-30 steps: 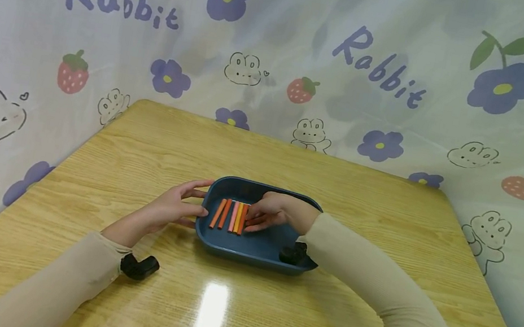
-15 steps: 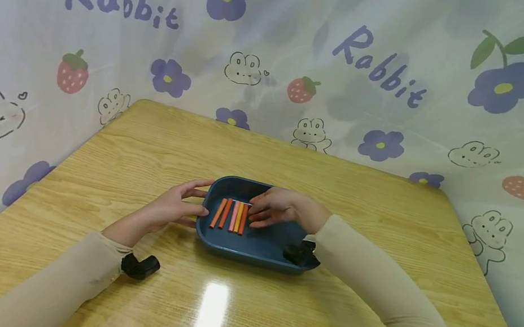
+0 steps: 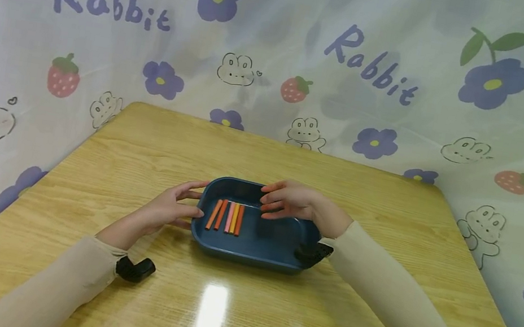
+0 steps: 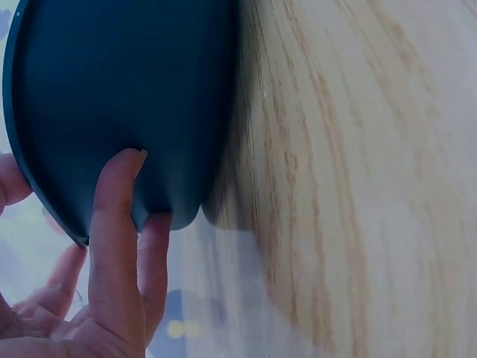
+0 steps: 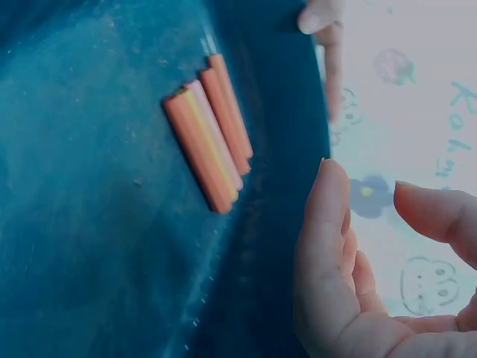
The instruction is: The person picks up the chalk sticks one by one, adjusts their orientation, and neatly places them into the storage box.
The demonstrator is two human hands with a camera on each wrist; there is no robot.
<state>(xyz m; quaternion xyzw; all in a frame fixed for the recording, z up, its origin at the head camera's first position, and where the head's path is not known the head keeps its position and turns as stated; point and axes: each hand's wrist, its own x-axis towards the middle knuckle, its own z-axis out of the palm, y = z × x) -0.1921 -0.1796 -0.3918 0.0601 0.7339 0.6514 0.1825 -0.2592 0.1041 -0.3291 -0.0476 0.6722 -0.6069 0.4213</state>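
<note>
A dark blue plastic bin (image 3: 269, 247) stands on the table in the head view. Several slim crayon-like sticks (image 3: 233, 219) in orange, red, pink and yellow lie side by side at its left end. Some touch, while two lie slightly apart on the left. My left hand (image 3: 167, 208) touches the bin's left end, fingers spread; the left wrist view shows its fingers against the outer wall (image 4: 149, 97). Above the bin's far side hovers my right hand (image 3: 299, 201), holding nothing, its fingers loosely bent. In the right wrist view its thumb stands away from the fingers (image 5: 328, 201).
The bin rests on a glossy wooden table (image 3: 152, 140). Behind it hangs a white curtain (image 3: 274, 22) printed with rabbits, flowers and strawberries. A black wrist device (image 3: 134, 269) sits at the left cuff, and another (image 3: 312, 253) at the right cuff overhangs the bin.
My right hand has drawn back from the sticks, up and to the right, uncovering the rightmost one. My left hand has stayed at the bin. The head view has shifted slightly.
</note>
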